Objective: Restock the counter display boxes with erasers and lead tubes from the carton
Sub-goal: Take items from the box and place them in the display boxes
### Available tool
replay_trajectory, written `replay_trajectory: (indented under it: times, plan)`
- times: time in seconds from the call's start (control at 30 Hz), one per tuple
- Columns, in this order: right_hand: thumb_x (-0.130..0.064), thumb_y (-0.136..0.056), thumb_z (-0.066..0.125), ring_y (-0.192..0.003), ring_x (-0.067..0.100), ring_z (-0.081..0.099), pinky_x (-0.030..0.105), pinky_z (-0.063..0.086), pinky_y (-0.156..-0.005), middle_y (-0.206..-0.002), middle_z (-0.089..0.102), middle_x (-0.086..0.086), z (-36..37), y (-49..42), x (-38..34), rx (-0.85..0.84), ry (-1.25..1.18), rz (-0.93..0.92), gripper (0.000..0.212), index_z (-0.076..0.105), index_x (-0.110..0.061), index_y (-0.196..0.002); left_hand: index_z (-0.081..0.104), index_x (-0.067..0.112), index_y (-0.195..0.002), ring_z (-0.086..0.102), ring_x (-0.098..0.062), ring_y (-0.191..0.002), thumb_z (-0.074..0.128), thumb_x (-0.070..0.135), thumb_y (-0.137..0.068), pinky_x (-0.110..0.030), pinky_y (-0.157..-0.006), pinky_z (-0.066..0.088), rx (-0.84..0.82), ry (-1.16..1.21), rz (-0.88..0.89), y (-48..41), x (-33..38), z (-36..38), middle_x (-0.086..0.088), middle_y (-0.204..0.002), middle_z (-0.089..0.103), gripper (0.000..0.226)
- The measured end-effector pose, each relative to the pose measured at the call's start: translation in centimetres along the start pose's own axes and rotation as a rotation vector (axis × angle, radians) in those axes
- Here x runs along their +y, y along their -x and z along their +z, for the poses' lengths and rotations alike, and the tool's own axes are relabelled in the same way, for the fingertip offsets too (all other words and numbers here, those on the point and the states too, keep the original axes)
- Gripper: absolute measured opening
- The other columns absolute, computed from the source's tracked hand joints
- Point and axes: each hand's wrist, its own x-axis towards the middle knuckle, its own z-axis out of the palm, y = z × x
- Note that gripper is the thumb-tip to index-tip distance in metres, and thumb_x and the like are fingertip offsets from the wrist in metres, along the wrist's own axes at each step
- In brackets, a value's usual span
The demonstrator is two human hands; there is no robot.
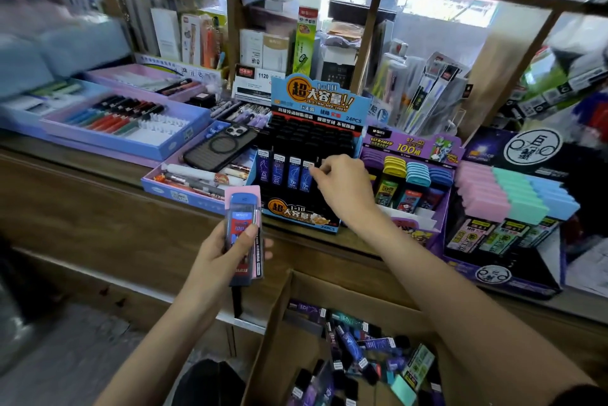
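A blue-and-black display box point(304, 218) of lead tubes stands on the wooden counter, its front row holding several dark blue tubes point(292, 173). My right hand point(342, 187) reaches into that front row, fingers pinched on a tube at the row's right end. My left hand point(227, 251) is below the counter edge, gripping a small stack of lead tubes point(243, 234), a blue-capped one on top of a pink one. The open carton point(279, 313) sits low in front of me with several loose tubes and erasers inside.
Right of the blue box stand a purple display box point(411, 146) with colourful tubes and a black box point(503, 274) holding pink, teal and blue erasers point(513, 195). A phone point(218, 150) lies on a tray to the left. Pen trays point(115, 126) fill the left counter.
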Motion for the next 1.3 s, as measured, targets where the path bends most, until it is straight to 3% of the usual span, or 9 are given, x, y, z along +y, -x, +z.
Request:
replay_trajectory:
  times: [0.2, 0.37, 0.53, 0.7, 0.83, 0.97, 1.1, 1.17, 1.3]
  plan:
    - [-0.042, -0.084, 0.064, -0.07, 0.008, 0.057, 0.034, 0.05, -0.069, -0.074, 0.061, -0.007, 0.0, 4.9, -2.0, -0.304, -0.493, 0.023, 0.024, 0.064, -0.018, -0.087, 0.062, 0.017, -0.101, 0.068, -0.015, -0.064, 0.063, 0.034, -0.075, -0.021, -0.054, 0.053, -0.068, -0.083, 0.034, 0.1, 0.6, 1.5, -0.008, -0.075, 0.072, 0.031]
    - [-0.032, -0.086, 0.065, -0.072, 0.009, 0.058, 0.035, 0.05, -0.068, -0.082, 0.065, 0.002, -0.9, 6.3, -1.1, -0.335, -0.565, 0.055, 0.025, 0.063, -0.009, -0.097, 0.064, 0.019, -0.101, 0.068, -0.014, -0.065, 0.064, 0.028, -0.076, -0.02, -0.055, 0.053, -0.154, -0.112, 0.048, 0.1, 0.8, 3.7, -0.004, -0.075, 0.071, 0.027]
    - [-0.027, -0.091, 0.06, -0.057, 0.004, 0.06, 0.024, 0.051, -0.056, -0.073, 0.067, -0.003, -3.6, 6.6, 1.9, -0.268, -0.582, 0.092, 0.016, 0.064, -0.011, -0.095, 0.063, 0.016, -0.099, 0.068, -0.013, -0.064, 0.061, 0.035, -0.078, -0.021, -0.055, 0.052, -0.2, -0.161, 0.01, 0.1, 0.5, 6.1, -0.005, -0.077, 0.072, 0.028]
    - [-0.02, -0.09, 0.061, -0.059, 0.007, 0.064, 0.021, 0.051, -0.05, -0.075, 0.069, -0.002, -7.4, 6.8, 5.7, -0.216, -0.628, 0.151, 0.004, 0.062, -0.016, -0.089, 0.061, 0.009, -0.109, 0.068, -0.007, -0.077, 0.052, 0.015, -0.092, -0.015, -0.061, 0.051, -0.259, -0.184, 0.025, -0.2, 0.1, 8.7, -0.004, -0.094, 0.073, 0.02]
    - [-0.019, -0.089, 0.063, -0.061, 0.012, 0.065, 0.021, 0.051, -0.051, -0.079, 0.071, 0.005, -11.1, 7.1, 8.7, -0.111, -0.604, 0.157, 0.003, 0.062, -0.021, -0.088, 0.057, 0.005, -0.107, 0.067, -0.015, -0.062, 0.046, 0.017, -0.096, -0.021, -0.053, 0.052, -0.272, -0.222, 0.017, -0.5, -0.1, 10.2, -0.01, -0.077, 0.071, 0.02]
    - [-0.014, -0.088, 0.064, -0.058, 0.011, 0.067, 0.017, 0.049, -0.048, -0.082, 0.07, 0.004, -13.7, 6.9, 10.1, -0.007, -0.527, 0.134, 0.017, 0.057, -0.029, -0.089, 0.058, 0.009, -0.104, 0.068, -0.015, -0.062, 0.045, 0.018, -0.096, -0.021, -0.055, 0.053, -0.242, -0.228, 0.043, -1.2, 0.0, 11.0, -0.006, -0.072, 0.072, 0.017]
    - [-0.022, -0.086, 0.066, -0.071, 0.019, 0.066, 0.037, 0.057, -0.067, -0.086, 0.069, -0.001, -14.9, 6.6, 10.3, 0.072, -0.267, 0.063, 0.021, 0.053, -0.038, -0.082, 0.061, 0.018, -0.105, 0.069, -0.011, -0.079, 0.047, 0.023, -0.094, -0.017, -0.062, 0.053, -0.205, -0.242, 0.078, -1.8, -0.1, 11.0, -0.001, -0.087, 0.073, 0.018]
    - [-0.023, -0.087, 0.065, -0.076, 0.02, 0.065, 0.044, 0.056, -0.073, -0.091, 0.068, -0.001, -15.1, 6.2, 9.9, 0.1, -0.279, 0.043, 0.018, 0.052, -0.035, -0.083, 0.062, 0.025, -0.104, 0.066, -0.007, -0.086, 0.048, 0.028, -0.094, -0.017, -0.068, 0.05, -0.181, -0.295, 0.114, -2.2, 0.0, 10.7, 0.005, -0.093, 0.071, 0.017]
    - [-0.022, -0.088, 0.064, -0.081, 0.018, 0.065, 0.041, 0.054, -0.079, -0.095, 0.067, 0.002, -15.5, 4.5, 8.3, 0.151, -0.227, -0.052, 0.01, 0.055, -0.025, -0.092, 0.059, 0.032, -0.103, 0.064, -0.006, -0.094, 0.048, 0.031, -0.094, -0.027, -0.079, 0.049, -0.135, -0.364, 0.159, -3.4, 0.4, 10.4, 0.005, -0.099, 0.069, 0.014]
